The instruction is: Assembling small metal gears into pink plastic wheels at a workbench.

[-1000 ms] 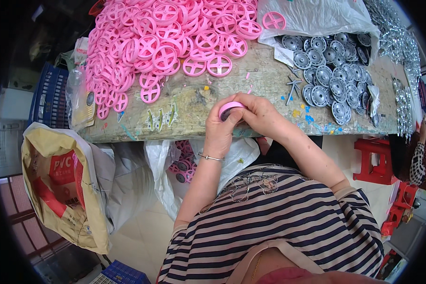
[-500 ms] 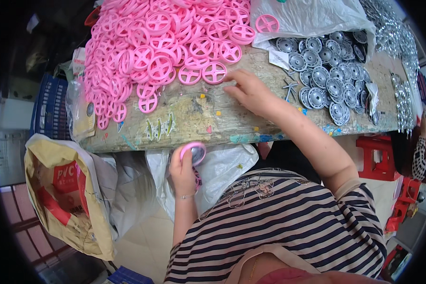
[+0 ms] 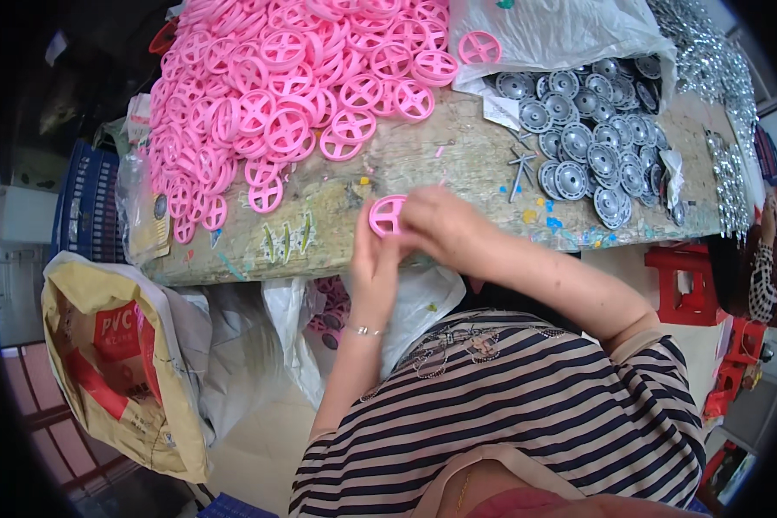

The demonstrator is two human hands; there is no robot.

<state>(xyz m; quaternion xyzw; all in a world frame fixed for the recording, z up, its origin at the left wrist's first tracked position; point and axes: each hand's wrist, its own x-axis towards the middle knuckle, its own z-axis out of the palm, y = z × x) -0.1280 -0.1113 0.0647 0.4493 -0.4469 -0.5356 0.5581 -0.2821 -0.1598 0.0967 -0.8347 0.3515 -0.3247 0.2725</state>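
Note:
Over the front edge of the table, both my hands meet at a pink four-spoked ring [image 3: 385, 216]. My left hand [image 3: 374, 263] grips it from the lower left, fingers closed at its rim. Bent over its right side, my right hand [image 3: 445, 226] has its fingers pressed together there, covering that part of the ring. Beyond my hands lies a big heap of similar pink rings [image 3: 285, 129]. Round grey discs [image 3: 609, 160] are piled to the right. Below the table edge, a white plastic bag [image 3: 423, 298] holds pink rings, some with grey centres.
Small grey rods [image 3: 520, 164] lie left of the discs. A white sheet bag [image 3: 561, 34] partly covers the discs. Silvery strands [image 3: 734, 186] hang at the far right. A paper sack [image 3: 95, 276] stands open at lower left, and a red stool [image 3: 686, 285] is at right.
My left hand has moved up and right; the pink ring with a grey disc has left it. My right hand has drawn back from the heap, and a pink ring is gone from its edge.

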